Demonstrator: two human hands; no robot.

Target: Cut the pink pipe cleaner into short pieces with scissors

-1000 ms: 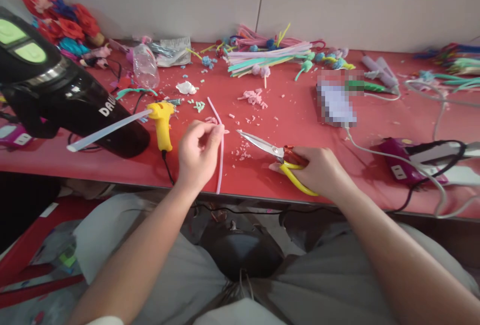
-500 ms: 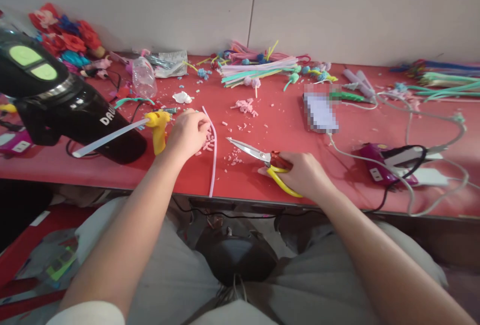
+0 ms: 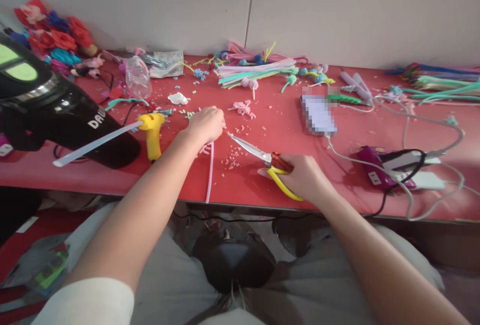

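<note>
My left hand (image 3: 208, 124) is over the red tabletop with its fingers closed in a pinch. What sits between those fingertips is too small or hidden to make out. A pink pipe cleaner (image 3: 210, 175) runs from under this hand down to the table's front edge; its upper part is covered. My right hand (image 3: 309, 175) grips a pair of scissors (image 3: 258, 152) with red and yellow handles, blades nearly together. Their tip points at my left fingertips, a short gap away. Short pink cut pieces (image 3: 243, 108) lie in a small pile beyond the blades, with crumbs below them.
A yellow glue gun (image 3: 152, 132) with a long glue stick and a black DAU-marked appliance (image 3: 75, 115) stand at left. Behind are a clear plastic bottle (image 3: 138, 77) and bundled pipe cleaners (image 3: 258, 71). At right lie a phone (image 3: 318, 114), cables and a purple power strip (image 3: 375, 165).
My left hand has moved right, across the upper end of the pink pipe cleaner, toward the scissor tip. The right hand and scissors stay almost where they were. The view has shifted slightly.
</note>
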